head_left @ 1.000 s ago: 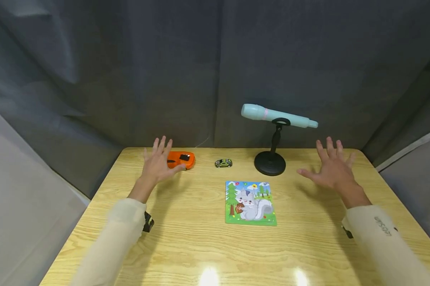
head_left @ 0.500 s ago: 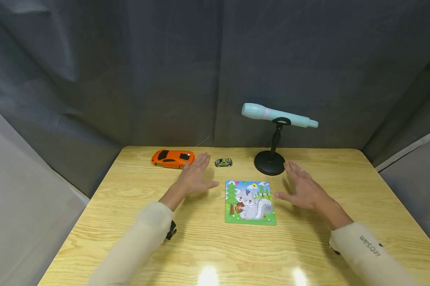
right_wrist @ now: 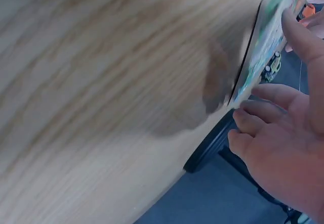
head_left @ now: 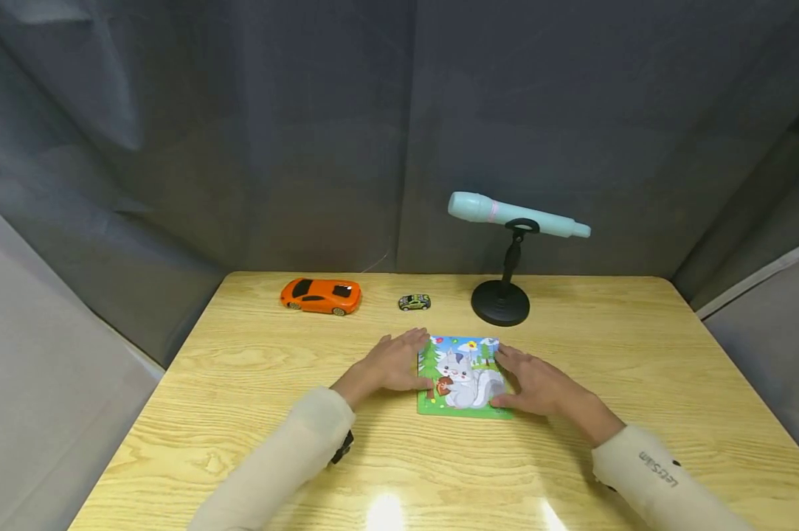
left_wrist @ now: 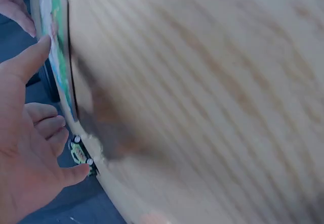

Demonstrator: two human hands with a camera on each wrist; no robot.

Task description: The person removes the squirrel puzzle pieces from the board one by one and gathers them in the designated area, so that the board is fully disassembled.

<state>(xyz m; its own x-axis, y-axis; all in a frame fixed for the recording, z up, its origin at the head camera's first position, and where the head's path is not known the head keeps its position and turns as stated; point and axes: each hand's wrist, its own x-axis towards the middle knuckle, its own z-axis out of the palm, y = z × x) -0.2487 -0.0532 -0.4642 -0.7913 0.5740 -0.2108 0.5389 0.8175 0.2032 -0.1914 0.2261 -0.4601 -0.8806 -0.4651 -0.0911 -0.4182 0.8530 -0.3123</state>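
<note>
A square picture board [head_left: 464, 380] showing a grey squirrel with an acorn lies flat at the middle of the table. At its left edge is my left hand [head_left: 395, 363], thumb over the picture's lower left and fingers by the upper left corner. My right hand [head_left: 535, 383] is at the opposite edge, its thumb overlapping the squirrel's tail. In the left wrist view, the left hand's fingers [left_wrist: 53, 123] are loosely bent beside the board's edge. The right wrist view shows the right hand's fingers [right_wrist: 253, 118] spread apart from the thumb, close to the board.
An orange toy car [head_left: 321, 296] stands at the back left of the wooden table [head_left: 253, 383]. Right of it is a small green and black toy car [head_left: 414, 302]. A light blue toy microphone [head_left: 538, 219] rests on a black stand [head_left: 501, 302] behind the board. Dark curtains hang behind.
Both hands have come inward and toward me, from wide apart near the cars and stand, to the board's two sides. The orange car is fully visible now. The board has not moved.
</note>
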